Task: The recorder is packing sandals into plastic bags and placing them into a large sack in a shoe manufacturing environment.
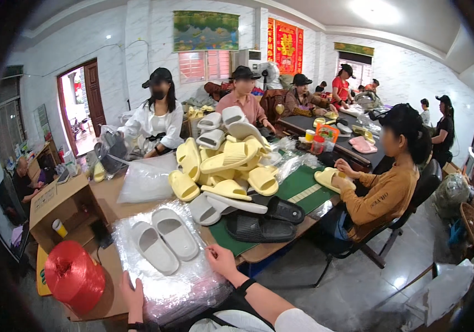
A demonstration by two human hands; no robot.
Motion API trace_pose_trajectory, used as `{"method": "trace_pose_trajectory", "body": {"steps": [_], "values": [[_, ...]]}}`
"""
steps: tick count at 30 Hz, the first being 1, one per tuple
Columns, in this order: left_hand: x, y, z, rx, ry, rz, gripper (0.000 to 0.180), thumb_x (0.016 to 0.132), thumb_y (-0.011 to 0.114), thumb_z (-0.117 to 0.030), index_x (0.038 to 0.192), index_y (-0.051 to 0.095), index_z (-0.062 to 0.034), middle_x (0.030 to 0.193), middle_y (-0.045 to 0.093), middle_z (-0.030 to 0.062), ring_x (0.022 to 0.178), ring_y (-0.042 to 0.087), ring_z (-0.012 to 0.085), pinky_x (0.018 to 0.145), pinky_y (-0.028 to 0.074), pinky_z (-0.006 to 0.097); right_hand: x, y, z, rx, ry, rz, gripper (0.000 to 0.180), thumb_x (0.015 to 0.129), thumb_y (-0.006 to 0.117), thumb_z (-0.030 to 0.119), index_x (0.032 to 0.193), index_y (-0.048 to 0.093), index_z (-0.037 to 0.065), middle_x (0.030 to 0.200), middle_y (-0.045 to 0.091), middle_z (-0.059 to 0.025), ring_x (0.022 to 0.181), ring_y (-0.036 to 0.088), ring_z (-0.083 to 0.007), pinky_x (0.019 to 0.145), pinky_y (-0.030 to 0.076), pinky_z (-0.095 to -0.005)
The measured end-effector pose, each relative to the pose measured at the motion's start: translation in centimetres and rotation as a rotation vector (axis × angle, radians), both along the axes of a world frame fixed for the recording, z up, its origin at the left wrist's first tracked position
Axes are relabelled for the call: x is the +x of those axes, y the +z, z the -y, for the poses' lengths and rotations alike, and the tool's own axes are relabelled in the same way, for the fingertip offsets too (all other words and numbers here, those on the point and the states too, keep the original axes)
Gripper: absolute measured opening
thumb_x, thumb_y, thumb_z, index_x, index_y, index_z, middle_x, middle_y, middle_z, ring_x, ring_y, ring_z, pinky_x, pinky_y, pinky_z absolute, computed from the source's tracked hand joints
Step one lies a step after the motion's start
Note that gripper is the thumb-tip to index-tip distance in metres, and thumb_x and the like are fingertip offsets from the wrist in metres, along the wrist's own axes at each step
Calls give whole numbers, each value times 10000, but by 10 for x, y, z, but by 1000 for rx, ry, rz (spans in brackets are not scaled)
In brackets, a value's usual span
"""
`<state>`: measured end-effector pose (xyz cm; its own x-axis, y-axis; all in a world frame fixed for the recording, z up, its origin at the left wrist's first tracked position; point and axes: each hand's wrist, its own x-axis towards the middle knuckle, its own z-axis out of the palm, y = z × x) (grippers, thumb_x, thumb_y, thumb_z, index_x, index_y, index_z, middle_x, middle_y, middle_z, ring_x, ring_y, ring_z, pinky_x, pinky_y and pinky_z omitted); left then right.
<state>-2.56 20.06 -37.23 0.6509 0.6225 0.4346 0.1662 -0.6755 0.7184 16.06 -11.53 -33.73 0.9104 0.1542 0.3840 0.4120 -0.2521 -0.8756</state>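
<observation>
A pair of light grey slippers lies side by side, soles down, on a stack of clear plastic bags at the table's near edge. My left hand rests against the stack's lower left edge, fingers stretched out and thumb apart. At the stack's right side my right hand has thumb and fingers pinched together on the edge of a bag. Just beyond the bags rises a heap of yellow slippers, with some grey and white ones among them. Black slippers lie right of it.
Left of the bags are a roll of red plastic twine and an open cardboard box. A co-worker in a brown top sits at the right, holding a yellow slipper. Other people work across the table and at a dark table.
</observation>
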Motion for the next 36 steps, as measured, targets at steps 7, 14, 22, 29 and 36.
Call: {"method": "trace_pose_trajectory", "body": {"steps": [7,14,22,29,36], "values": [[-1,20,13,44,30,-30,533,847,675,-160,1316,528,47,1304,562,239,1233,505,392,1079,378,454,2,0,0,-10,2,14,201,903,665,211,991,676,31,769,674,-154,652,657,-296,608,510,-368],[-2,27,16,65,15,-38,540,846,677,-171,1317,529,46,1319,558,242,1223,511,398,1064,388,461,2,-3,-1,1,-1,35,190,906,658,206,979,674,31,744,660,-152,629,641,-292,589,493,-361],[-2,28,19,24,15,-44,544,846,678,-177,1325,526,33,1315,559,240,1223,507,399,1051,394,464,1,-2,1,17,-1,36,199,906,658,212,986,683,31,730,655,-149,625,638,-270,585,489,-357],[1,13,11,17,-4,-12,567,844,681,-173,1345,516,36,1328,568,244,1245,510,396,1090,361,466,-2,-4,1,-10,3,27,207,905,660,216,987,684,27,735,657,-154,634,642,-282,595,489,-357],[0,12,4,43,4,1,550,860,653,-145,1360,507,35,1358,545,247,1275,498,394,1103,356,455,3,-2,-5,7,-21,44,214,909,660,226,986,680,27,717,642,-148,608,619,-270,586,479,-358]]}}
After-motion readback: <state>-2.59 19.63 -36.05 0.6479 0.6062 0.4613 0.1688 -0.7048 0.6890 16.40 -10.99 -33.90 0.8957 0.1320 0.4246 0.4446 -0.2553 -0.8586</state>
